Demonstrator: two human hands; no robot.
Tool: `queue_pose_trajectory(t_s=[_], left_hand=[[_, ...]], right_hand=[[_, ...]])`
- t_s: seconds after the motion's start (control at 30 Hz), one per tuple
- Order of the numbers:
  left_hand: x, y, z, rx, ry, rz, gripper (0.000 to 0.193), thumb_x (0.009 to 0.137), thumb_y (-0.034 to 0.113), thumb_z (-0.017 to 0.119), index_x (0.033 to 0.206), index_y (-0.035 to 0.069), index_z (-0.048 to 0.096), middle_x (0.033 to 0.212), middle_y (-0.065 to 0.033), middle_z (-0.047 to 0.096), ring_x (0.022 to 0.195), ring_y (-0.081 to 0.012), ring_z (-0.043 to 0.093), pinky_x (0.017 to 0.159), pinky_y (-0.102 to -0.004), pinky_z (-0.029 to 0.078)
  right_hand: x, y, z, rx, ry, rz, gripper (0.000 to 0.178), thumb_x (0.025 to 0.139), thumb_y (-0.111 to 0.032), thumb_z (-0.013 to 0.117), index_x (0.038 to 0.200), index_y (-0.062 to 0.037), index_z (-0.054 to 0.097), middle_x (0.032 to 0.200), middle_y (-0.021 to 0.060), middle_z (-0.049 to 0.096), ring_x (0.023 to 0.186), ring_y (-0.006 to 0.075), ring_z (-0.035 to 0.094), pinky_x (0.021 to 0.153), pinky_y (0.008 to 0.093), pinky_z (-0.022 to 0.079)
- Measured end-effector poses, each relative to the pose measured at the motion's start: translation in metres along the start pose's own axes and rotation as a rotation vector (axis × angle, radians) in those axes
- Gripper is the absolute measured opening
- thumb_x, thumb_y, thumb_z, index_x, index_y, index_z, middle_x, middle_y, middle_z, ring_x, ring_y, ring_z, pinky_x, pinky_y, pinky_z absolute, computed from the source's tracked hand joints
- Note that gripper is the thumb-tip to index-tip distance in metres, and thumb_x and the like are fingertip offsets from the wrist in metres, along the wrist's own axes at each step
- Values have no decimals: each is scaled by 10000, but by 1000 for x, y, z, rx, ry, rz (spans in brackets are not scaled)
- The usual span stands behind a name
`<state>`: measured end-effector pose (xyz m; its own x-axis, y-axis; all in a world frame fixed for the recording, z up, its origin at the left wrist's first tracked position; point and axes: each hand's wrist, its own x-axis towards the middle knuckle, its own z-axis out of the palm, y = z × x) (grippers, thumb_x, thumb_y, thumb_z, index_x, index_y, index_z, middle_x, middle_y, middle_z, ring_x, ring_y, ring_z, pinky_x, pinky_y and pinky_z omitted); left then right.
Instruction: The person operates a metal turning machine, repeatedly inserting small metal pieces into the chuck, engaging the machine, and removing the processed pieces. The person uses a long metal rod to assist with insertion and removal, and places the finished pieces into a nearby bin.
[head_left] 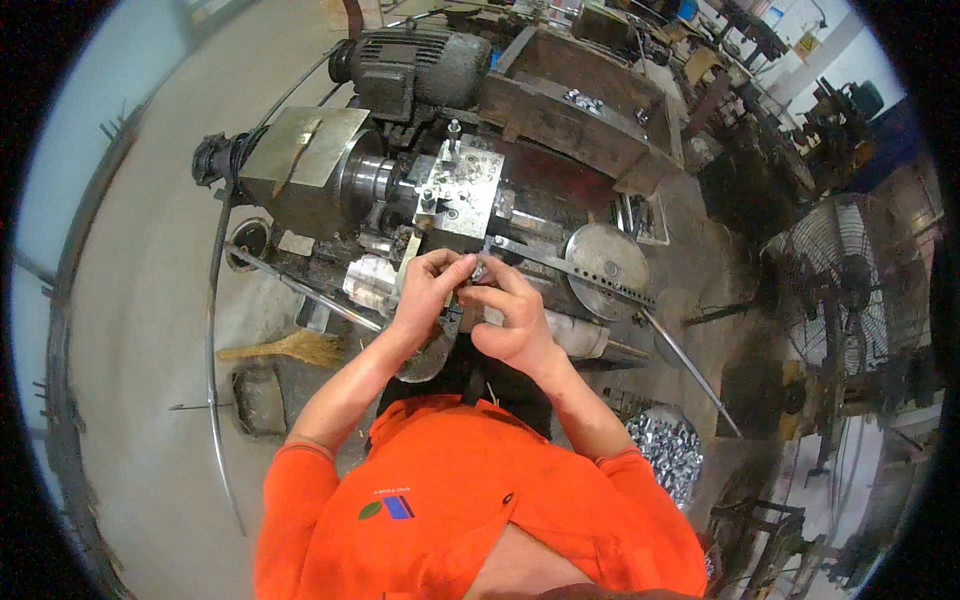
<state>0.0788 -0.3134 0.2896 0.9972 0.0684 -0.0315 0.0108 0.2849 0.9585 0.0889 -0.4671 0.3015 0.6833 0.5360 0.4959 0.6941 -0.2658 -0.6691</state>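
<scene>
A small shiny metal part (479, 271) is pinched between my two hands, just in front of the machine. My left hand (432, 287) closes thumb and forefinger on its left side. From the right, the curled fingers of my right hand (512, 318) also grip it. Much of the part is hidden by the fingers, so its exact shape does not show. Right beyond my hands stands a bright steel tool block (468, 190) with upright bolts. To its left is the round spindle chuck (368, 182). A flat bar with a row of holes (575, 268) runs off to the right.
An electric motor (420, 68) sits at the back, beside a rusty metal trough (570, 105) holding a few shiny parts. A round metal disc (607, 268) and long rods flank the machine. Many metal parts (665, 455) lie by my right elbow. A broom (300, 347) and a fan (835, 275) stand out.
</scene>
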Motion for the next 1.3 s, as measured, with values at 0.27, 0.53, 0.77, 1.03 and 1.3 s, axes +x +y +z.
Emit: queue_pose_trajectory(t_s=[0.27,0.53,0.77,1.03,1.3], left_hand=[[0,22,-35,609,-21,127,245,801,214,658,773,-26,620,621,-18,591,567,-56,523,502,-232,413],[-39,96,-170,743,287,134,193,834,137,584,966,0,616,663,-45,603,559,-87,539,512,-250,437],[-170,89,-314,1781,688,-76,238,797,129,550,1006,36,614,741,-213,612,712,-354,603,631,-407,465],[-207,38,-301,1324,764,-290,287,767,207,636,907,-38,584,720,-222,596,712,-384,585,640,-425,451],[-186,33,-335,1565,776,-546,222,735,193,587,818,-13,596,794,-245,604,774,-401,590,714,-471,473]], right_hand=[[36,13,2,-30,-172,-178,309,532,-87,628,840,-61,629,1055,208,571,882,388,559,770,424,473],[149,27,37,-473,-372,-340,243,536,-153,608,741,-45,682,969,206,613,839,357,572,759,389,481],[198,69,84,-446,-528,104,186,546,-147,570,618,14,632,704,241,599,711,378,614,681,383,511],[208,91,108,-352,-428,89,192,556,-159,575,594,26,608,634,227,573,664,368,608,621,375,496],[205,79,104,-281,-336,212,271,554,-220,607,590,48,596,614,236,569,612,360,595,601,387,475]])
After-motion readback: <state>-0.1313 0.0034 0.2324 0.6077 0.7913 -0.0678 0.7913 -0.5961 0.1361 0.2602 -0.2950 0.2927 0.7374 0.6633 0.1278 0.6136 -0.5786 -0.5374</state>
